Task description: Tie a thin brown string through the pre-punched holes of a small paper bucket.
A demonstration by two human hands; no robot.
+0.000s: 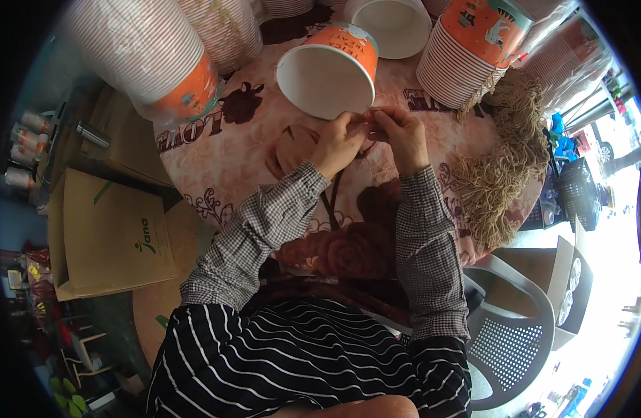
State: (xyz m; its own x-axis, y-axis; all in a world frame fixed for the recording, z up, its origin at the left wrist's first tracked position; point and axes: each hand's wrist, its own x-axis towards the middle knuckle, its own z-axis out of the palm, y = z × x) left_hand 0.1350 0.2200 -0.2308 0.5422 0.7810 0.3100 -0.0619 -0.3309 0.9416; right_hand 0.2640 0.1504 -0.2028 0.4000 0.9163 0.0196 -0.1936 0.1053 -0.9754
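Note:
A paper tub [326, 78], white inside with an orange and teal printed wall, lies tipped on the table with its mouth facing me. Just below its rim, my left hand [340, 143] and my right hand [404, 138] meet with fingertips pinched together. Something tiny may be between them, but it is too small to make out. Behind the tub, a second white paper tub [393, 29] shows its open mouth. Both forearms reach up from the lower edge.
A flowered cloth [292, 150] covers the round table. Stacked paper tubs [470, 52] stand at right, wrapped stacks [150, 63] at left. Tan fringe string [505, 167] is heaped on the right edge. A cardboard box [115, 233] stands left, a grey plastic chair [512, 341] at lower right.

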